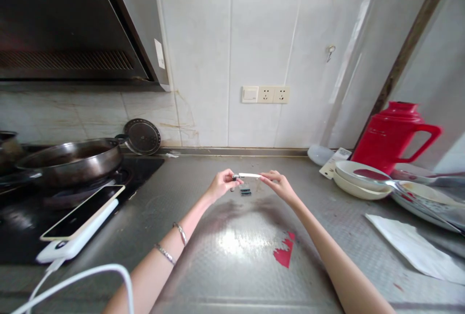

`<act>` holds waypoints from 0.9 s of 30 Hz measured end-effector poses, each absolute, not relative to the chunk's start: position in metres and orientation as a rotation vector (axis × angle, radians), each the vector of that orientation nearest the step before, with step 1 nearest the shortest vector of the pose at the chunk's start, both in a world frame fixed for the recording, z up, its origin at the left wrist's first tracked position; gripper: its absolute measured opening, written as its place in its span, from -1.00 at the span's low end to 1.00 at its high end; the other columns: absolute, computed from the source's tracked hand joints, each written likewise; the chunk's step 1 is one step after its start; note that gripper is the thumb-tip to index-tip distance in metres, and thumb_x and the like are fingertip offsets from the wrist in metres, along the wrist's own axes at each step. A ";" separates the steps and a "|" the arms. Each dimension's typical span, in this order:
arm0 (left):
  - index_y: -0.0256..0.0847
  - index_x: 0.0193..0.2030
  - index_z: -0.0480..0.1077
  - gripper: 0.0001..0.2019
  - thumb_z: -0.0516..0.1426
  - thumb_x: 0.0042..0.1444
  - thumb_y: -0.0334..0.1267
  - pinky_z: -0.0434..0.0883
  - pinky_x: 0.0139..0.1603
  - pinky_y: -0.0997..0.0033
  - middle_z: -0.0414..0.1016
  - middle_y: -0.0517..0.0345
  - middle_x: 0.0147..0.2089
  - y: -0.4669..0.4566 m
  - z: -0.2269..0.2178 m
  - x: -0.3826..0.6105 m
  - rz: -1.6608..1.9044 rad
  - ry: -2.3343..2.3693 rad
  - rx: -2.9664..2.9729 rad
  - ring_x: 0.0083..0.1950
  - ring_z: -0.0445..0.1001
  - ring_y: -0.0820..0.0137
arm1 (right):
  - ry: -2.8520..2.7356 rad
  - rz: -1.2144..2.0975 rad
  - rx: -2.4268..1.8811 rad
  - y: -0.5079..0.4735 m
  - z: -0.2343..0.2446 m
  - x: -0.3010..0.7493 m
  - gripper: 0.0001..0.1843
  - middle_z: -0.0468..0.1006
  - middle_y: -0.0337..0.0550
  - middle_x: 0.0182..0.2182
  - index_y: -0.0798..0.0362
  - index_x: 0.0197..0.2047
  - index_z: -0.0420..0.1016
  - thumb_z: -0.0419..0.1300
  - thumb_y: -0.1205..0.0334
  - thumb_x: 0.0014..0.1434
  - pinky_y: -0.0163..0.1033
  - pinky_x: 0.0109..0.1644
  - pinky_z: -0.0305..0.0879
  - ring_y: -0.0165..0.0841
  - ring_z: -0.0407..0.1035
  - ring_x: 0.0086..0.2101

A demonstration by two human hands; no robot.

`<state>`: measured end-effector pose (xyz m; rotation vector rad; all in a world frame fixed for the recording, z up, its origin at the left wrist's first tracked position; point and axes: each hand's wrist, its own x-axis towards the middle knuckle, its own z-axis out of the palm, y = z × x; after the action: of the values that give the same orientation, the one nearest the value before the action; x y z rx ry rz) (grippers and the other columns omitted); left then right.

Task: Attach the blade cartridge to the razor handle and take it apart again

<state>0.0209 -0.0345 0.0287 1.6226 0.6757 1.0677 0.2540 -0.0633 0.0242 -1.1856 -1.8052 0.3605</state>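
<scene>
White cable (109, 268) is curving across the lower left of the frame, close to the camera. At the centre, both hands are gripping a thin white strip (249, 175): the left hand (220, 184) is pinching the end with a small dark fitting (235, 177), and the right hand (281, 185) is holding the plain end with its fingertips. The step in hand seems to be handling the strip from both ends above the counter (203, 285); the next move is probably calling for a light, steady pinch and both hands working together. Just below the strip a small dark piece (245, 192) is showing; whether it is hanging or lying on the counter, I cannot tell. Right of centre and lower, a torn red scrap (285, 254) is lying flat. Farther out, at the left, a phone (83, 213) is resting on a white power bank (54, 253), near a pan (72, 168). At the right, stacked bowls (358, 188) are standing in front of a red jug (388, 134).
</scene>
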 end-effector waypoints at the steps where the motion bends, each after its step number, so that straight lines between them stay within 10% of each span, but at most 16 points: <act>1: -0.25 -0.48 0.19 -0.73 0.26 -0.14 -0.26 0.28 -0.44 0.46 0.56 -0.03 -0.33 -0.035 0.029 0.021 1.066 0.677 1.620 -0.43 0.42 0.46 | -1.797 0.359 -1.190 -0.064 0.025 0.254 -0.56 0.52 -0.11 -0.39 0.01 -0.17 0.58 0.07 -0.12 0.12 -0.17 -0.15 0.20 -0.28 0.29 -0.31; 27: -0.25 -0.47 0.20 -0.73 0.26 -0.15 -0.27 0.27 -0.47 0.49 0.57 0.02 -0.36 -0.032 0.026 0.020 1.065 0.674 1.603 -0.42 0.45 0.44 | -1.836 0.326 -1.130 -0.065 0.027 0.252 -0.57 0.51 -0.12 -0.38 -0.04 -0.12 0.55 0.07 -0.11 0.13 -0.18 -0.13 0.22 -0.29 0.31 -0.28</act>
<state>0.0204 -0.0321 0.0258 1.6027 0.6738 1.0648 0.2521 -0.0645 0.0274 -1.1296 -1.8359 0.3263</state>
